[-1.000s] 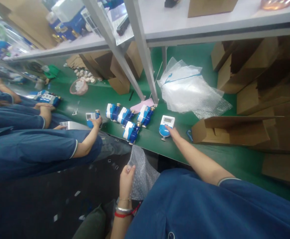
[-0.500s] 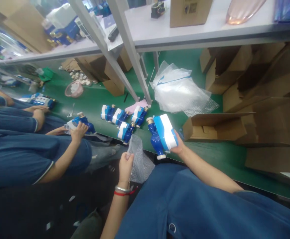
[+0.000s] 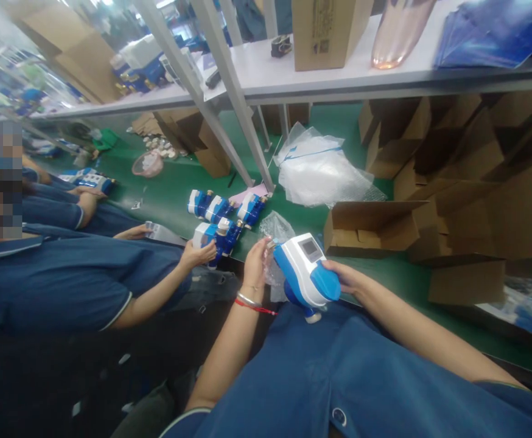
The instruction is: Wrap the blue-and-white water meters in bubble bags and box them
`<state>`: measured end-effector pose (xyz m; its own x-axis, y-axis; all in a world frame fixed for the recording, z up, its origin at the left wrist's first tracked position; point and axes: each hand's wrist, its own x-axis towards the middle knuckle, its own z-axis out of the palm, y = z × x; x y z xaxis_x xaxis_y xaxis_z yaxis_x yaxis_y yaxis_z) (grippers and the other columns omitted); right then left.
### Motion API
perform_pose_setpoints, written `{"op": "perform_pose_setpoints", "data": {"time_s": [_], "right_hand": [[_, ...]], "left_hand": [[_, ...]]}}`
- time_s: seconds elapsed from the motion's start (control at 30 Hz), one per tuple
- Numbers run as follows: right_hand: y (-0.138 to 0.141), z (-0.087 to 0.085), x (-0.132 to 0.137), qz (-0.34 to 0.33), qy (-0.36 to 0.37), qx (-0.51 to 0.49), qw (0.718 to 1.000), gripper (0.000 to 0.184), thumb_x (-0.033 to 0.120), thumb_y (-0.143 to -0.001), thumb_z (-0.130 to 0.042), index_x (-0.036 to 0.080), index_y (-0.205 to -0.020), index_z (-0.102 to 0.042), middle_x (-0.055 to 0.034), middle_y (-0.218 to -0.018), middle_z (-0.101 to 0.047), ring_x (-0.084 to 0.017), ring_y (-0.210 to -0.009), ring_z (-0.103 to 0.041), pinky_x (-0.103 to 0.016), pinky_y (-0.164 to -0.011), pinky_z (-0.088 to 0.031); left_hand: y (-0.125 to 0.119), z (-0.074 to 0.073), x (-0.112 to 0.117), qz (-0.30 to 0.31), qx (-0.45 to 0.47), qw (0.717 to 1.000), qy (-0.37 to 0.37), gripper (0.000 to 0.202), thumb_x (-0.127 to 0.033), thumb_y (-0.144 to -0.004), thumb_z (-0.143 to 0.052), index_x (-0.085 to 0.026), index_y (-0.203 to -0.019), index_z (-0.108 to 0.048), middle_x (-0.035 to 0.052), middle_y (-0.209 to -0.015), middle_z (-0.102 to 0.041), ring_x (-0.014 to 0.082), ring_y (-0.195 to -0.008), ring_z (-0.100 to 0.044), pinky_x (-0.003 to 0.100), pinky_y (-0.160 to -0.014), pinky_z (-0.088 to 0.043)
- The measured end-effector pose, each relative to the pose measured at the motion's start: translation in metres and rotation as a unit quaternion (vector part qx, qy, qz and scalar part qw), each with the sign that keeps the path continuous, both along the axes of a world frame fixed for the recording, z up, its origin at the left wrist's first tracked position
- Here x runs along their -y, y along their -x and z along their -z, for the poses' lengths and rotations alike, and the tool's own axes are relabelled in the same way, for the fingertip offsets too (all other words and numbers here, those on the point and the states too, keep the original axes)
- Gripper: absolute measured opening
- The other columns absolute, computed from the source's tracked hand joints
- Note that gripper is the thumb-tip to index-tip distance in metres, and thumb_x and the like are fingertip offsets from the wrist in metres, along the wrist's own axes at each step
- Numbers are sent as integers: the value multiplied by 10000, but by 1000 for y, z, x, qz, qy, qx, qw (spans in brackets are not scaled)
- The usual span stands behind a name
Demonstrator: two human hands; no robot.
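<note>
My right hand (image 3: 344,277) grips a blue-and-white water meter (image 3: 306,267) by one end, just above my lap. A small grey display window shows on its white top. Close to the meter's other end, my left hand (image 3: 257,261) is closed on a clear bubble wrap bag (image 3: 277,226). The bag hangs behind and beside the meter; I cannot tell whether the meter touches its mouth. To the left, a co-worker's hand (image 3: 197,252) holds another water meter (image 3: 206,234) beside several standing meters (image 3: 250,208) on the green bench.
An open cardboard box (image 3: 371,228) stands right of the meter, with more boxes (image 3: 467,219) beyond. A stack of bubble wrap bags (image 3: 311,170) lies behind. Grey metal posts (image 3: 243,115) hold up a white shelf (image 3: 266,79). A co-worker (image 3: 87,280) sits close on my left.
The meter in my right hand has turned so its display shows. My left hand has brought the bag up beside it. The co-worker's meter has moved right, to the standing meters.
</note>
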<state>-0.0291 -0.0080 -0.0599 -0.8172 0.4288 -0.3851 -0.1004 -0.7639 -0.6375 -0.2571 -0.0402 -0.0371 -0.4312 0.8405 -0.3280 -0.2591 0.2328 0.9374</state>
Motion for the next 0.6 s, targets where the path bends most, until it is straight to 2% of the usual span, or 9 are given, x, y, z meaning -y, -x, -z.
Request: {"op": "perform_pose_setpoints", "data": {"time_s": [0.07, 0.1, 0.17, 0.23, 0.33, 0.4, 0.47, 0.53, 0.6], "right_hand": [[-15, -4, 3, -20, -46, 23, 998, 521, 467, -730, -668, 127, -1123, -620, -122, -1068, -682, -249, -977, -646, -397, -934, -478], [-20, -7, 5, -26, -81, 35, 996, 532, 460, -722, -682, 131, -1136, -621, -118, -1100, -673, -257, -1011, -632, -400, -954, -463], [-27, -14, 8, -28, -166, 73, 983, 553, 459, -713, -699, 145, -1161, -619, -99, -1156, -653, -271, -1078, -597, -409, -995, -426], [-30, -21, 13, -14, -244, 138, 960, 578, 483, -703, -706, 160, -1174, -618, -84, -1170, -648, -286, -1099, -578, -424, -1005, -408], [-32, -25, 25, 36, -297, 246, 922, 602, 522, -665, -724, 169, -1144, -635, -85, -1117, -669, -312, -1068, -585, -456, -978, -415], [-32, -22, 35, 104, -279, 269, 916, 568, 524, -653, -729, 169, -1090, -656, -87, -1080, -682, -318, -1075, -579, -462, -985, -407], [-34, -13, 48, 207, -210, 213, 931, 519, 516, -681, -704, 184, -1076, -654, -75, -1103, -676, -291, -1111, -567, -435, -1011, -399], [-36, -3, 62, 306, -103, 108, 940, 487, 528, -733, -650, 209, -1101, -631, -51, -1144, -662, -247, -1124, -568, -397, -1023, -406], [-37, 4, 74, 362, -5, 20, 932, 472, 567, -771, -588, 229, -1100, -614, -32, -1125, -670, -223, -1089, -591, -386, -1004, -434]], "left_hand": [[-2, -13, 0, 44, -60, 997, -18, 451, -486, -830, -565, -142, -1109, -647, -24, -601, -558, 62, -448, -434, 183, -456, -365], [-6, -21, 0, 82, -114, 989, -34, 441, -484, -845, -547, -144, -1103, -658, -7, -619, -583, 77, -479, -470, 193, -483, -390], [-20, -37, 0, 173, -262, 947, -72, 381, -447, -873, -521, -157, -1051, -692, 50, -771, -667, 136, -673, -589, 239, -635, -469], [-40, -53, -2, 274, -424, 857, -108, 327, -388, -908, -479, -184, -1044, -697, 75, -950, -690, 181, -893, -612, 285, -804, -473], [-76, -69, -2, 392, -606, 677, -144, 311, -317, -941, -421, -215, -1128, -647, 79, -979, -671, 186, -919, -610, 301, -822, -467], [-94, -75, 2, 444, -672, 566, -176, 298, -278, -937, -423, -204, -1153, -616, 83, -907, -654, 194, -841, -617, 303, -739, -477], [-101, -79, 13, 468, -703, 490, -215, 308, -233, -932, -416, -184, -1190, -578, 85, -876, -640, 204, -780, -615, 305, -668, -474], [-97, -83, 26, 459, -717, 465, -243, 361, -183, -934, -378, -170, -1269, -514, 89, -875, -635, 201, -745, -611, 300, -636, -469], [-89, -86, 39, 452, -709, 471, -268, 409, -152, -933, -352, -160, -1328, -457, 90, -860, -633, 194, -719, -610, 292, -624, -468]]}}
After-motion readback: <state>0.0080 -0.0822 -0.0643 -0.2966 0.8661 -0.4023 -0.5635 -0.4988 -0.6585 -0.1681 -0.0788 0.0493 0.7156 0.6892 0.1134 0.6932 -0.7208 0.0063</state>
